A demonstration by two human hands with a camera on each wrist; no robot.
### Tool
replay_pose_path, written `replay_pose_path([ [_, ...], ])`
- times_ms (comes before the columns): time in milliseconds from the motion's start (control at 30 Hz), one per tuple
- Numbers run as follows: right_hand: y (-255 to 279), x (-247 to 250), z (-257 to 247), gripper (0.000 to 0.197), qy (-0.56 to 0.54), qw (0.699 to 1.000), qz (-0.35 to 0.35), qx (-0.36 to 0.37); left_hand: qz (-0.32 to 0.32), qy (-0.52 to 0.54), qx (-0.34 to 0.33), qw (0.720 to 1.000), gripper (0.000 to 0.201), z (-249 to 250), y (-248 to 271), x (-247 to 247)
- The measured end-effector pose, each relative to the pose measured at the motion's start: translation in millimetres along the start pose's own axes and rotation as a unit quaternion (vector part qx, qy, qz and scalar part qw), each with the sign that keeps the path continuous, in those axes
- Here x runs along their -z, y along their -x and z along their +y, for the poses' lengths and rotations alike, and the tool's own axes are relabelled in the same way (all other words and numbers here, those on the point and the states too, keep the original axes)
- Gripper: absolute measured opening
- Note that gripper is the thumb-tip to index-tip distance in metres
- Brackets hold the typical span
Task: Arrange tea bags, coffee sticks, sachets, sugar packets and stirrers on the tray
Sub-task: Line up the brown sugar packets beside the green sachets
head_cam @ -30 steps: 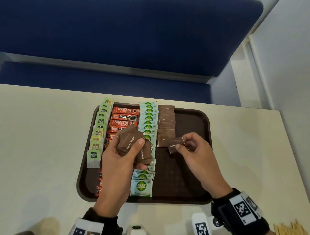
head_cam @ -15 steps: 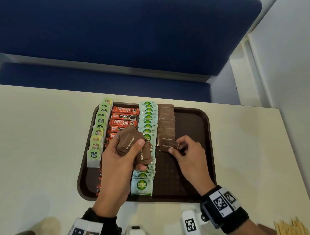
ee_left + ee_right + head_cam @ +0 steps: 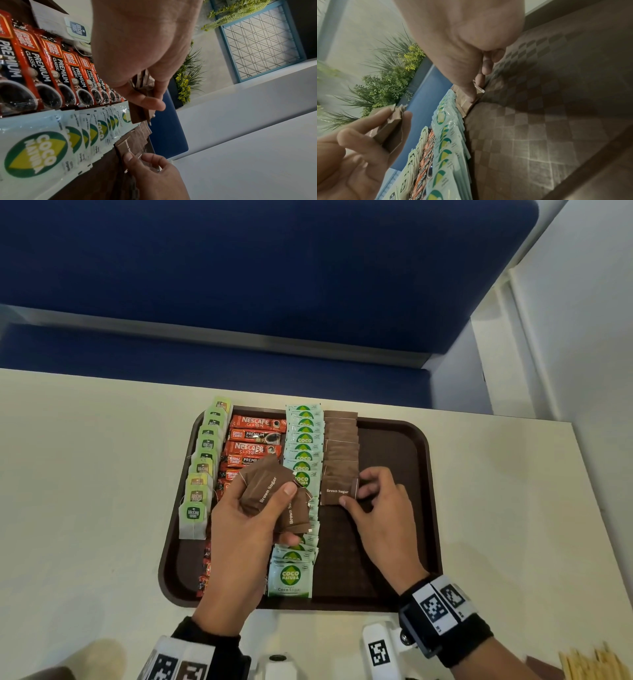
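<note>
A dark brown tray (image 3: 424, 474) holds columns of green tea bags (image 3: 202, 474), red coffee sticks (image 3: 255, 436), Coco sugar sachets (image 3: 303, 440) and brown sugar packets (image 3: 340, 446). My left hand (image 3: 289, 513) grips a stack of brown sugar packets (image 3: 265, 491) above the coffee sticks and sachets; the stack (image 3: 390, 128) also shows in the right wrist view. My right hand (image 3: 352, 493) pinches one brown sugar packet (image 3: 337, 491) by its right edge. That packet lies at the near end of the brown column. It shows as the packet (image 3: 130, 144) in the left wrist view.
Wooden stirrers (image 3: 596, 666) lie on the cream table (image 3: 85, 508) at the lower right corner. The tray's right part is bare. A blue bench (image 3: 239, 285) runs behind the table, and a white wall (image 3: 582, 337) stands to the right.
My right hand moved forward, left and down, bringing its brown sugar packet flat onto the near end of the brown column. The left hand and its stack stayed put.
</note>
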State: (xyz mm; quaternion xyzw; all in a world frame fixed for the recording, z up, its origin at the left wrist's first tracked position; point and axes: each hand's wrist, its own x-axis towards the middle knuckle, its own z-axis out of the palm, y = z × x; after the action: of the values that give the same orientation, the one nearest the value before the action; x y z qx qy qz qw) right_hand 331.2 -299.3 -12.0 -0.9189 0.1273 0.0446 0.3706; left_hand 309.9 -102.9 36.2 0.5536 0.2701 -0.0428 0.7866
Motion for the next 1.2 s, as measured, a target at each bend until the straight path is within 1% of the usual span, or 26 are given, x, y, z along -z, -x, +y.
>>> replay_pose_path([
  [267,2,0,4,0.046,-0.013,1.000,-0.008,-0.006,0.000,0.002,0.003,1.000,0.038,-4,-3,-4],
  [333,4,2,3,0.047,-0.027,1.000,0.002,-0.005,0.001,0.002,0.012,1.000,0.037,-5,-3,-4],
  [400,7,6,-2,0.043,-0.062,0.998,0.031,0.005,0.000,0.002,0.017,1.000,0.037,-6,-3,-6],
  [467,13,13,-12,0.039,-0.137,0.990,0.037,0.018,-0.004,0.000,0.017,1.000,0.037,-5,-2,-8],
  [500,16,18,-20,0.037,-0.186,0.982,0.015,0.021,-0.007,0.000,0.017,1.000,0.036,-5,-2,-9],
  [567,24,24,-35,0.039,-0.253,0.965,-0.061,0.024,-0.013,0.007,0.019,1.000,0.034,-5,-1,-13],
  [633,29,26,-46,0.046,-0.254,0.959,-0.117,0.040,-0.027,0.007,0.022,0.999,0.031,-4,1,-17],
  [700,27,27,-50,0.049,-0.241,0.959,-0.138,0.059,-0.043,0.009,0.023,0.999,0.030,-3,4,-20],
  [767,23,29,-49,0.039,-0.229,0.961,-0.143,0.062,-0.051,0.010,0.022,0.998,0.032,-1,5,-19],
  [833,20,32,-46,0.025,-0.219,0.963,-0.151,0.043,-0.048,0.009,0.021,0.999,0.037,0,5,-15],
  [900,20,35,-42,0.014,-0.218,0.965,-0.148,0.010,-0.037,0.005,0.018,0.999,0.039,-1,4,-11],
  [967,22,37,-37,0.011,-0.249,0.958,-0.138,-0.043,-0.020,0.008,0.017,1.000,0.039,-2,4,-6],
  [1033,22,37,-28,0.009,-0.296,0.940,-0.132,-0.107,-0.007,0.012,0.017,1.000,0.037,-3,4,-2],
  [1067,23,37,-23,0.009,-0.306,0.935,-0.130,-0.126,-0.005,0.012,0.018,1.000,0.036,-3,4,0],
  [1100,24,35,-18,0.009,-0.299,0.936,-0.125,-0.134,-0.006,0.011,0.018,1.000,0.036,-3,4,1],
  [1200,27,27,-9,0.009,-0.224,0.964,-0.093,-0.111,-0.009,0.005,0.015,1.000,0.037,-5,4,5],
])
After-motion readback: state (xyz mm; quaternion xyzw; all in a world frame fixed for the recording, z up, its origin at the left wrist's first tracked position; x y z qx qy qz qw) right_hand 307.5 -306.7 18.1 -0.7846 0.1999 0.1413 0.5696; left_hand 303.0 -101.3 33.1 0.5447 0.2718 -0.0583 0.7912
